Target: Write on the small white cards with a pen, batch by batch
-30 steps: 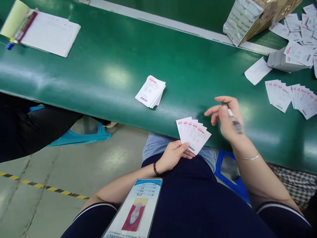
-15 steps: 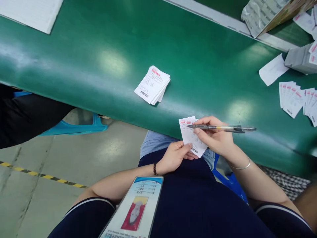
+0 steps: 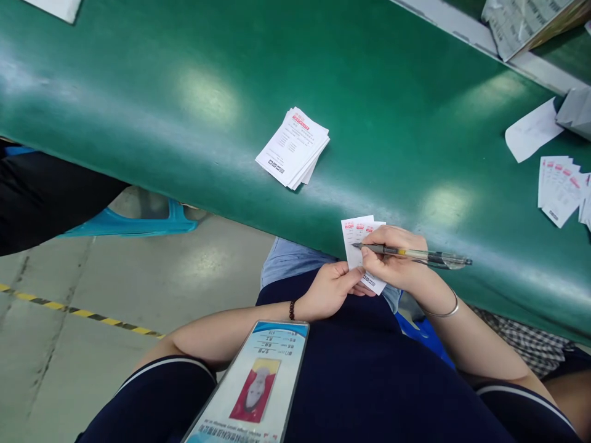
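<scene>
My left hand [image 3: 329, 289] pinches the lower edge of several fanned white cards [image 3: 352, 241] with red headings, thumb on top. They are over my lap at the table's near edge. A grey and clear pen [image 3: 392, 251] is gripped in my right hand [image 3: 399, 255], its tip pointing left over the leftmost card. Part of the cards is hidden behind the right fingers. Farther up on the green table [image 3: 388, 135] lies a loose stack of similar cards [image 3: 295, 147].
Fanned cards [image 3: 561, 191] and a white paper [image 3: 530, 130] lie at the right, near a wrapped carton [image 3: 526, 24]. A white sheet [image 3: 60, 7] is at the upper left. Beside me are a blue stool [image 3: 133, 223] and a person's dark-clothed leg [image 3: 50, 197].
The view has shifted a little. The held cards are fanned wider, showing three red headings, and my right hand has tilted the pen over the left card.
</scene>
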The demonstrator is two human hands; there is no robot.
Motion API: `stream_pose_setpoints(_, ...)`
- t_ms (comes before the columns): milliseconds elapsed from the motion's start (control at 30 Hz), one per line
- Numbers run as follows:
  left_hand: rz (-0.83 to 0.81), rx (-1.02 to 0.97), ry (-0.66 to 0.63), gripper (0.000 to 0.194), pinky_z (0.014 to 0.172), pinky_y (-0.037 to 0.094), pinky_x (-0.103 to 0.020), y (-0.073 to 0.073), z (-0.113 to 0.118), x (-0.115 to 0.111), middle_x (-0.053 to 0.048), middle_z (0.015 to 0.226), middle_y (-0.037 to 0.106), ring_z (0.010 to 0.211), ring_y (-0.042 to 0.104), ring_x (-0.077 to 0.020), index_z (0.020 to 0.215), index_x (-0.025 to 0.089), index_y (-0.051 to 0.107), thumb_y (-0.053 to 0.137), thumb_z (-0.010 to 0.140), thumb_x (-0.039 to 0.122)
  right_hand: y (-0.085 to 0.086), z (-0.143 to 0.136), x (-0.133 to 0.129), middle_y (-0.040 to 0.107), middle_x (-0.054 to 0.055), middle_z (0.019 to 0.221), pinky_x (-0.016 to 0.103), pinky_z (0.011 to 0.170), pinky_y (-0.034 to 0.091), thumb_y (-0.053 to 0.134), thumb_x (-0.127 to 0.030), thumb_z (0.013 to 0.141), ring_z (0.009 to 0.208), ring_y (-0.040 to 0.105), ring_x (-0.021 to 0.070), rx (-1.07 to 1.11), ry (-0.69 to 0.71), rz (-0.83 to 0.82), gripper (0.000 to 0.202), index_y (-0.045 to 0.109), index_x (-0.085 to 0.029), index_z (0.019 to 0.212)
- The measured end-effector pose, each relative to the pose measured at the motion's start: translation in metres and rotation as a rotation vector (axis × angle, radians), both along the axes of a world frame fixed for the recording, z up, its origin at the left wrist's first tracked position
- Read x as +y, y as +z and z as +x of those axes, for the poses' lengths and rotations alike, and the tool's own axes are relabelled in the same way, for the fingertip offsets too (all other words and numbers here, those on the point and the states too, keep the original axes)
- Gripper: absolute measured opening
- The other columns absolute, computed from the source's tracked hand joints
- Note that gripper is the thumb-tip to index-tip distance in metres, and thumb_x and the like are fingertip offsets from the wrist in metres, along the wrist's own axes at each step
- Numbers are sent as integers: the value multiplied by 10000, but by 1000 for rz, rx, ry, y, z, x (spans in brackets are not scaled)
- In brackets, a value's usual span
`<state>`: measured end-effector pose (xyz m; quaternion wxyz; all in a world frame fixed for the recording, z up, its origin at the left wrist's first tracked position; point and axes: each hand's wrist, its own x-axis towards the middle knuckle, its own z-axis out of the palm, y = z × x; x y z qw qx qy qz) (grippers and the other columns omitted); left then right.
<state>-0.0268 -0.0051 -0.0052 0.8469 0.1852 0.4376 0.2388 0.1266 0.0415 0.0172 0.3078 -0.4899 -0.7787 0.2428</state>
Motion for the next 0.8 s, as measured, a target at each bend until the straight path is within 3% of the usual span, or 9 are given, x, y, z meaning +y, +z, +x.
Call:
stream_pose_setpoints(233, 13, -10, -15, 412, 751, 576, -314, -2, 0, -1, -80, 753, 748, 717, 728, -209, 768, 131, 708, 703, 764, 542, -3, 1, -2, 647, -21, 626, 302, 587, 520, 592, -171, 779, 571, 616, 149, -19, 56, 24, 80, 593, -249, 763)
stream_pose_setpoints(800, 27, -34, 9, 392, 755, 581, -345, -2, -1, 0, -71, 685, 740, 682, 728, -221, 753, 142, 701, 720, 744, 533, 0, -3, -1, 663, -28, 600, 291, 555, 516, 558, -179, 775, 547, 627, 143, -101, 17, 36, 101, 573, -264, 721)
